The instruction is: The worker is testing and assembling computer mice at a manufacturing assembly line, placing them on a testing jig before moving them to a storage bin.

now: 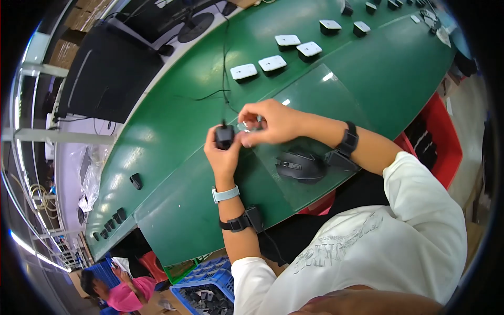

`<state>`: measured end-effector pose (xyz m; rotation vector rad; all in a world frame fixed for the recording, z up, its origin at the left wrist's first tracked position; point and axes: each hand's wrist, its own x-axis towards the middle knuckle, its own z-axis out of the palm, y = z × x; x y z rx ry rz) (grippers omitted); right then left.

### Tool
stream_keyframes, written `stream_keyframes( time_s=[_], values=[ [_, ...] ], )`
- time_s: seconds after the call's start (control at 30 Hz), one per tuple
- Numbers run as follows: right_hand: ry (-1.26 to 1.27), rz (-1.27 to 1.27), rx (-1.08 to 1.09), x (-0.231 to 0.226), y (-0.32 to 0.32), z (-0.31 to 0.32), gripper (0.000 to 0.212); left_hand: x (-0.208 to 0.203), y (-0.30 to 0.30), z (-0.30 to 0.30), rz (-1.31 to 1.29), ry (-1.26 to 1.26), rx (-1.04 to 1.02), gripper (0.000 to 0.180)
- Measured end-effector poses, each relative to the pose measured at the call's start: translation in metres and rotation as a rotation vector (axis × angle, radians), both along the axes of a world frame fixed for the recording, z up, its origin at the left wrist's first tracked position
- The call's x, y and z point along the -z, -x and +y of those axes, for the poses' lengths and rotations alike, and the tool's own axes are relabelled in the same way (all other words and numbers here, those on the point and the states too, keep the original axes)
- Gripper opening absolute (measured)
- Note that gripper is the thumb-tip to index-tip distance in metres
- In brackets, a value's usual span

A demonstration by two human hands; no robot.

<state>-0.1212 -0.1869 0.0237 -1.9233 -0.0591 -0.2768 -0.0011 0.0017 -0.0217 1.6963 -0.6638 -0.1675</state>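
Observation:
My left hand (223, 152) is closed around a small black box-shaped device (224, 135), held above the green table. A thin black cable (224, 89) runs down the tabletop to the device's upper end. Close beside it, my right hand (268, 123) has its fingers curled, with thumb and fingertips near the device. Something small and shiny shows between those fingers, too blurred to name. Below my right forearm a black computer mouse (300, 166) rests on a clear sheet (336, 100) on the table.
Several white-topped black boxes (272, 64) stand along the far side. Small black pieces (136, 181) sit at the left. Beyond the table is a monitor (107, 73). A blue crate (205, 278) of black parts and a red bin (443, 136) flank me. Another person (126, 294) works lower left.

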Motion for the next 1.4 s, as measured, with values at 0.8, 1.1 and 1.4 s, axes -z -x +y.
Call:
stream_keyframes(
  time_s=[0.8,1.1,1.4],
  values=[
    [-0.656,0.057,-0.215,-0.002,0.006,-0.043,0.084,-0.025,0.017,-0.007,0.426,0.377,0.296,0.063],
    [-0.663,0.005,-0.072,0.023,-0.009,-0.034,0.067,-0.017,0.017,-0.009,0.238,0.217,0.326,0.068],
    [-0.644,-0.043,-0.004,0.022,-0.006,-0.022,0.061,-0.031,0.031,-0.021,0.187,0.233,0.233,0.058]
  ],
)
